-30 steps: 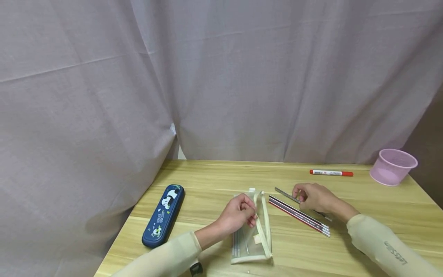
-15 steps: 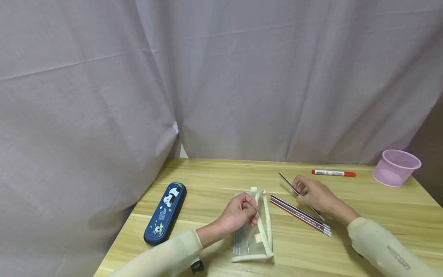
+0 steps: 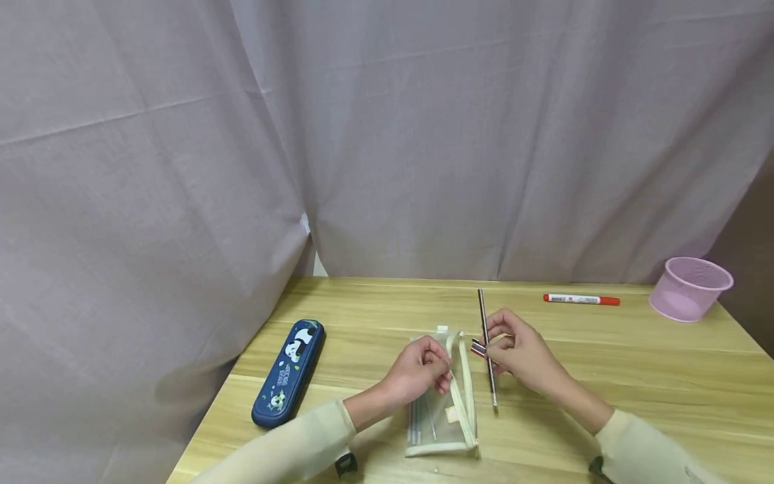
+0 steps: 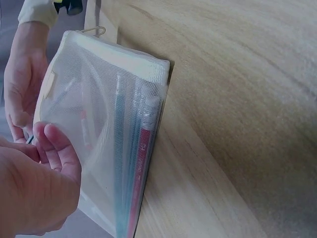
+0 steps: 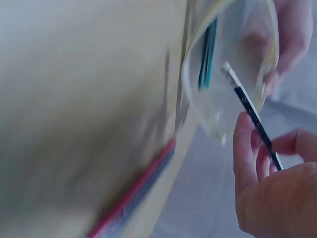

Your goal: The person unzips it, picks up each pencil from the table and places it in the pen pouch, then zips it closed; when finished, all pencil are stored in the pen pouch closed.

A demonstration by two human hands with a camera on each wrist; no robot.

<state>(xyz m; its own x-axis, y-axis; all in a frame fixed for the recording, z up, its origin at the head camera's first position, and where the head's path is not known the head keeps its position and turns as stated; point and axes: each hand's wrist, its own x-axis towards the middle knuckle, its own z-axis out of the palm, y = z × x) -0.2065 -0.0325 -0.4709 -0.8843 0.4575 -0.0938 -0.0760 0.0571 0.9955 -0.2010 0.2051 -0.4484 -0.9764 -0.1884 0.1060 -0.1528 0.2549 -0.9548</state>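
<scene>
Two hands are at work over the counter [image 3: 641, 396]. The right hand [image 3: 525, 353] pinches a dark pencil [image 3: 482, 310] between thumb and fingers, its white eraser end toward the near side. That pencil is held outside the mesh pouch [image 3: 441, 449], just right of it. The left hand [image 3: 414, 373] has its fingers bent on the pouch's right edge, gripping one side of the open mouth. Inside the pouch, along its left side, lie teal pencils [image 4: 119, 173] and a red pencil [image 4: 140, 168]. Red-striped pencils [image 5: 132, 192] rest on the counter, mostly hidden beneath the right hand from above. Farther left is a navy panda case [image 3: 288, 373]. At far right lies a red-capped white marker [image 3: 580, 299], with a pink cup [image 3: 683, 299] standing right of it. A greyish curtain [image 3: 393, 168] hangs along the far side.
</scene>
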